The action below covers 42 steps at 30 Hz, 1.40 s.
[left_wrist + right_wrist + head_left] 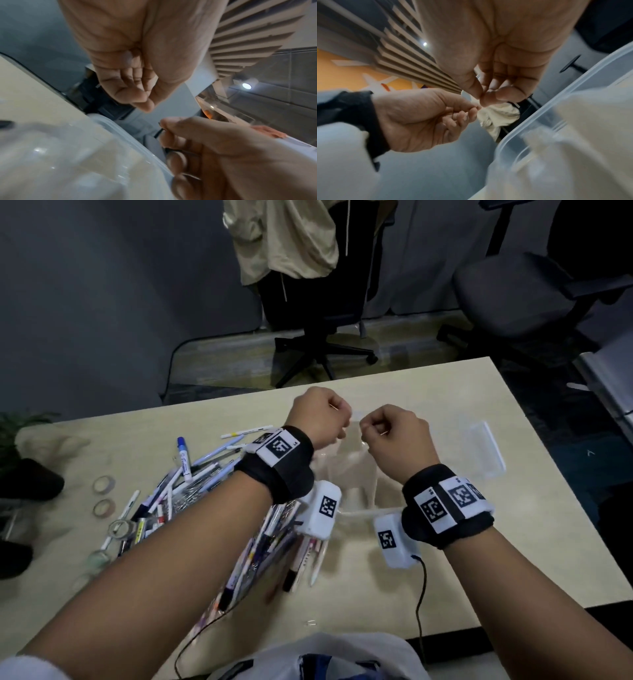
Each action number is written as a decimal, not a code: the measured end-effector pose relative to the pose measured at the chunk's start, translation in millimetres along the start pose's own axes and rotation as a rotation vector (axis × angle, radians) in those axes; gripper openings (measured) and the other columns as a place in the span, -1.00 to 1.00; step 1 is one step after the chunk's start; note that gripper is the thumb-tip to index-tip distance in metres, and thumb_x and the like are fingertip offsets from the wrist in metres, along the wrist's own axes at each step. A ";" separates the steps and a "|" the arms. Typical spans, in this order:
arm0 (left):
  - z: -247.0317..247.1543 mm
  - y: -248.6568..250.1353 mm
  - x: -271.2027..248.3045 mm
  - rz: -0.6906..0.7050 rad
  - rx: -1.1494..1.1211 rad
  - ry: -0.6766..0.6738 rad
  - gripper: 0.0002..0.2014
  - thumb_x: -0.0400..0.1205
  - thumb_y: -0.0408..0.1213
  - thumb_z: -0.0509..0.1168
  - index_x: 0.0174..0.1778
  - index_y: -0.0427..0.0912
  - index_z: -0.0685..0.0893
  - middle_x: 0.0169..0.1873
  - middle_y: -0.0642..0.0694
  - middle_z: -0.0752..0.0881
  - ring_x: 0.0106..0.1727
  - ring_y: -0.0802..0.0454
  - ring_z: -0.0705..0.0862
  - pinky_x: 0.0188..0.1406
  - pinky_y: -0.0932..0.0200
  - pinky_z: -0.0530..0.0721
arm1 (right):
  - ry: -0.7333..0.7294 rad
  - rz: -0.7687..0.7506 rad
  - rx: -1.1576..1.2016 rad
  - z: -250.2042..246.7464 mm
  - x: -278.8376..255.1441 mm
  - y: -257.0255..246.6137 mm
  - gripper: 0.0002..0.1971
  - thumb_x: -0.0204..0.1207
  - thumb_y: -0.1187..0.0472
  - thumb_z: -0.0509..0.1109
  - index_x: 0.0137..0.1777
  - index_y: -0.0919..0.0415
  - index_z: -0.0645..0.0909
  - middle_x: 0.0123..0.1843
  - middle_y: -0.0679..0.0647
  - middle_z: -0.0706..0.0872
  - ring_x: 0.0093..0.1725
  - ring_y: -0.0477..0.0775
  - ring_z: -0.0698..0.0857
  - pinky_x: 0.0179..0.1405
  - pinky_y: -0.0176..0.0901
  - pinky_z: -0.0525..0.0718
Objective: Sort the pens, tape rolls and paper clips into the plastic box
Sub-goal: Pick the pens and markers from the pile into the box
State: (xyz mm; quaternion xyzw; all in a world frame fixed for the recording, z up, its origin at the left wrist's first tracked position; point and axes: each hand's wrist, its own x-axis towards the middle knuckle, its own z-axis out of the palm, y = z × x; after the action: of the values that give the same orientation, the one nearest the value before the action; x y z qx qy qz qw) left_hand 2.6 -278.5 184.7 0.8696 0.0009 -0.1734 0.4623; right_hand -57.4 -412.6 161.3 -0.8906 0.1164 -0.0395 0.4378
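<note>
Both hands hover over the clear plastic box, fingers curled. My right hand pinches a thin dark wire piece, apparently a paper clip, between thumb and forefinger. My left hand is close beside it, thumb against its curled fingers; I see nothing in it. A heap of pens lies left of the box, partly under my left forearm, with tape rolls further left. The box's rim shows blurred in the right wrist view.
The box's clear lid lies on the table right of the box. Cables run from the wrist cameras towards the near table edge. Office chairs, one with a beige jacket over it, stand beyond the far edge. A dark object sits at the far left.
</note>
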 end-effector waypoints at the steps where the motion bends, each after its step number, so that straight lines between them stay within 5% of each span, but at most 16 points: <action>1: -13.1 -12.8 0.6 -0.009 0.001 0.030 -0.84 0.60 -0.34 0.27 -0.24 -0.17 0.73 -0.34 -0.06 0.79 -0.47 0.10 0.73 -0.50 0.24 0.63 | -0.030 -0.018 0.023 12.8 -3.1 -8.3 -0.92 0.55 0.23 0.38 -0.14 0.10 0.70 -0.27 -0.11 0.73 -0.26 -0.17 0.66 -0.28 -0.44 0.49; 5: -51.4 -68.4 -1.1 -0.037 0.094 0.091 -0.82 0.60 -0.37 0.28 -0.25 -0.18 0.77 -0.39 -0.04 0.80 -0.48 0.09 0.76 -0.49 0.27 0.62 | -0.157 -0.121 0.027 59.5 -18.8 -34.9 -0.91 0.55 0.25 0.40 -0.13 0.07 0.70 -0.27 -0.17 0.71 -0.27 -0.26 0.64 -0.28 -0.57 0.49; 8: -67.6 -109.7 -6.3 -0.068 0.179 0.055 -0.80 0.61 -0.37 0.26 -0.25 -0.20 0.78 -0.36 -0.07 0.81 -0.41 0.04 0.79 -0.44 0.22 0.67 | -0.210 -0.153 0.001 88.0 -32.3 -44.5 -0.92 0.55 0.26 0.41 -0.13 0.10 0.71 -0.28 -0.17 0.69 -0.27 -0.23 0.62 -0.24 -0.46 0.54; 12: -70.4 -168.0 -14.3 -0.105 0.283 -0.022 -0.86 0.59 -0.31 0.30 -0.20 -0.17 0.76 -0.27 -0.13 0.80 -0.21 -0.12 0.77 -0.09 -0.03 0.77 | -0.296 -0.125 -0.023 121.7 -52.5 -39.8 -0.94 0.55 0.25 0.41 -0.09 0.12 0.72 -0.25 -0.15 0.70 -0.26 -0.24 0.61 -0.22 -0.47 0.54; 17: -64.1 -225.3 -35.8 -0.121 0.510 -0.170 -0.84 0.67 -0.30 0.24 -0.14 -0.24 0.70 -0.24 -0.15 0.74 -0.20 -0.12 0.71 -0.24 0.11 0.64 | -0.468 -0.061 -0.166 159.0 -78.3 -10.1 -0.92 0.55 0.31 0.35 -0.13 0.15 0.66 -0.18 0.01 0.75 -0.15 0.00 0.68 -0.11 -0.21 0.61; 20: -59.3 -250.5 -48.4 -0.135 0.587 -0.249 -0.88 0.64 -0.35 0.25 -0.17 -0.19 0.68 -0.26 -0.10 0.73 -0.21 -0.08 0.70 -0.22 0.07 0.68 | -0.541 0.017 -0.329 168.8 -93.3 18.7 -0.86 0.53 0.30 0.32 -0.21 0.08 0.60 -0.21 -0.01 0.72 -0.12 -0.03 0.66 0.05 -0.06 0.71; 26: -57.5 -270.8 -60.5 -0.130 0.716 -0.206 -0.92 0.61 -0.26 0.34 -0.19 -0.06 0.62 -0.19 -0.09 0.71 -0.20 -0.05 0.69 -0.15 0.02 0.74 | -0.631 0.158 -0.582 165.6 -110.5 53.2 -0.87 0.55 0.20 0.29 -0.15 0.20 0.64 -0.21 0.10 0.77 -0.20 0.10 0.72 -0.24 -0.17 0.62; 32: -52.8 -274.5 -71.0 -0.124 0.837 -0.177 -0.81 0.60 -0.22 0.43 0.08 -0.15 0.64 -0.10 -0.14 0.75 -0.08 -0.14 0.74 -0.07 -0.02 0.77 | -0.552 0.336 -0.621 165.7 -112.6 67.7 -0.78 0.57 0.07 0.41 -0.12 0.25 0.64 -0.20 0.11 0.72 -0.26 0.06 0.70 -0.34 -0.17 0.68; 36: -52.4 -278.3 -73.4 -0.135 0.792 -0.158 -0.74 0.60 -0.23 0.45 0.15 -0.18 0.61 -0.05 -0.17 0.76 -0.05 -0.15 0.75 -0.05 -0.05 0.77 | -0.580 0.419 -0.623 164.5 -113.6 72.7 -0.68 0.59 -0.05 0.39 -0.14 0.24 0.71 -0.19 0.10 0.77 -0.23 0.06 0.76 -0.23 -0.15 0.75; 42: -56.0 -282.1 -71.1 -0.234 0.541 -0.109 -0.82 0.54 -0.20 0.53 -0.03 -0.09 0.69 -0.13 -0.08 0.76 -0.16 -0.03 0.73 -0.06 0.03 0.76 | -0.618 0.491 -0.569 161.1 -108.7 68.5 -0.71 0.51 0.00 0.46 -0.21 0.26 0.74 -0.32 0.05 0.72 -0.31 0.02 0.73 -0.45 -0.25 0.62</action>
State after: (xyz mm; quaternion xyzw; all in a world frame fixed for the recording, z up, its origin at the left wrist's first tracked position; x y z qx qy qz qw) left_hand -93.1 -60.7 8.1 0.9446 0.0300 -0.2660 0.1900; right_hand -146.9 -302.6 11.9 -0.8914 0.1938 0.3644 0.1872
